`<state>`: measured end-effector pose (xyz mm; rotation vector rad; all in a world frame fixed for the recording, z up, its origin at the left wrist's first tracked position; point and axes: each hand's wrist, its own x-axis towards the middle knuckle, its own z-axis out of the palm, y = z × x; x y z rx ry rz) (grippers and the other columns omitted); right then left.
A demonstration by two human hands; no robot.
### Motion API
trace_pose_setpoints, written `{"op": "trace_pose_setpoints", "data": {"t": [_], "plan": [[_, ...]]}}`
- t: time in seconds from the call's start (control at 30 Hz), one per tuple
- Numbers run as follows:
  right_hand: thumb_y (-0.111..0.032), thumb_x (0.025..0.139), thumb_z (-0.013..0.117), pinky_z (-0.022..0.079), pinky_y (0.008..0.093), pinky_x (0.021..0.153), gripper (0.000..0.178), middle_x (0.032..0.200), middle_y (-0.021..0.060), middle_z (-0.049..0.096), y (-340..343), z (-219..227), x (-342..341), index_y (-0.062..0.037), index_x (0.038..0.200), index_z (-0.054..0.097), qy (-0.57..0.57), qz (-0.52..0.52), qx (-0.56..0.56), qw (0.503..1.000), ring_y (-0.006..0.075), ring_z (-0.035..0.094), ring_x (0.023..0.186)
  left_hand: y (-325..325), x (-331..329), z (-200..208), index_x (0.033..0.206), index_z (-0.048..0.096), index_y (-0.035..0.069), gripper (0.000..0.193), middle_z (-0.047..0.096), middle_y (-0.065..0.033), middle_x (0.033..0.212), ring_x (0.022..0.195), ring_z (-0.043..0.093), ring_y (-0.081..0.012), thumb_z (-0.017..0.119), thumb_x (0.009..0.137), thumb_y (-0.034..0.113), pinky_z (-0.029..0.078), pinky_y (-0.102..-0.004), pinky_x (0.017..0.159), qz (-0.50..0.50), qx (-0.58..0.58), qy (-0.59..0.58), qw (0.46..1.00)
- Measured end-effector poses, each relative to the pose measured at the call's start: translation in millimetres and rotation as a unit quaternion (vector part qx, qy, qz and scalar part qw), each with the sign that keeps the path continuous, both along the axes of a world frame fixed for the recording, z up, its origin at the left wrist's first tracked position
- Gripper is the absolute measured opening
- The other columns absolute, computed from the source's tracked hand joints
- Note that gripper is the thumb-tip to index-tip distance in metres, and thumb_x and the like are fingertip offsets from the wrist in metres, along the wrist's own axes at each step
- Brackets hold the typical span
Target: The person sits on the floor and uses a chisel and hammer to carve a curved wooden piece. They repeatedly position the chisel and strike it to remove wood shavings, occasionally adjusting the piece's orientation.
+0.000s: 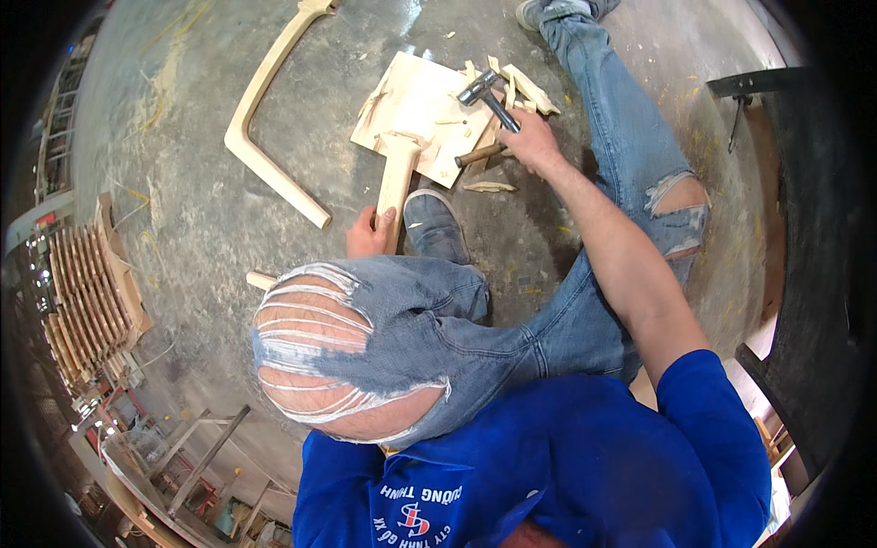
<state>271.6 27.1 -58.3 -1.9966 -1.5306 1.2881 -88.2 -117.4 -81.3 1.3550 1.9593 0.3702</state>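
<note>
My left hand (368,234) is closed on a pale wooden furniture part (396,187). The part's wider far end rests over a pale wooden board (398,96) on the floor. My right hand (532,142) grips a hammer (501,111), its metal head pointing away from me, above the board's right edge. By the same hand a brown wooden tool handle (480,154) with a dark end sticks out to the left. Whether my fingers also hold that handle, I cannot tell. Wood chips (490,186) and split offcuts (530,87) lie on and around the board.
A bent wooden frame piece (247,137) lies on the floor at the far left. Stacked wooden parts (87,292) stand at the left side. My shoe (436,224) is beside the held part, and my other leg (612,119) stretches out to the right. A dark panel (813,228) stands at the far right.
</note>
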Motion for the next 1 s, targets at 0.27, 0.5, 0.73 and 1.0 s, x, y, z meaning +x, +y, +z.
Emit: {"op": "trace_pose_setpoints", "data": {"t": [0.27, 0.5, 0.73, 1.0], "plan": [[-0.025, 0.089, 0.076, 0.043, 0.0361, 0.039, 0.023, 0.064, 0.0076, 0.061, -2.4, 8.2, -21.7, -0.0051, 0.098, 0.07, 0.084, -0.073, -0.07, 0.991, 0.0184, 0.058, 0.044, -2.7, 17.9, -6.3, 0.116, 0.07, -0.001, 0.061, 0.075, -0.0251, 0.097, 0.089, 0.074, -0.0382, 0.071, 0.097, 0.057, 0.055, -0.0456, 0.078, 0.077, 0.046, -0.087, 0.992], [-0.018, 0.091, 0.076, 0.035, 0.0363, 0.035, 0.027, 0.058, 0.0031, 0.053, 18.5, 5.3, -52.6, 0.0016, 0.08, 0.061, 0.202, -0.101, -0.153, 0.962, 0.0153, 0.045, 0.039, -14.2, 2.7, -16.9, 0.116, 0.071, -0.004, 0.052, 0.075, -0.012, 0.093, 0.085, 0.065, -0.0152, 0.075, 0.099, 0.045, 0.052, -0.0326, 0.075, 0.125, 0.012, -0.194, 0.973], [-0.013, 0.093, 0.073, 0.035, 0.0336, 0.038, 0.02, 0.06, 0.0008, 0.05, 11.6, 16.8, -65.0, -0.0013, 0.085, 0.057, 0.256, -0.194, -0.181, 0.93, 0.0128, 0.046, 0.045, -23.4, 11.9, 4.5, 0.111, 0.072, -0.004, 0.05, 0.074, -0.0133, 0.087, 0.079, 0.065, -0.0168, 0.076, 0.098, 0.044, 0.052, -0.0348, 0.069, 0.102, 0.0, -0.206, 0.973], [-0.014, 0.096, 0.072, 0.034, 0.0325, 0.038, 0.018, 0.065, -0.0003, 0.051, 7.5, 13.4, -53.2, -0.0013, 0.095, 0.058, 0.245, -0.161, -0.17, 0.941, 0.0112, 0.045, 0.046, 1.4, 6.0, -7.7, 0.106, 0.074, -0.004, 0.05, 0.075, -0.0138, 0.085, 0.077, 0.064, -0.0153, 0.076, 0.097, 0.045, 0.051, -0.0344, 0.067, 0.094, -0.063, -0.188, 0.976]]}}
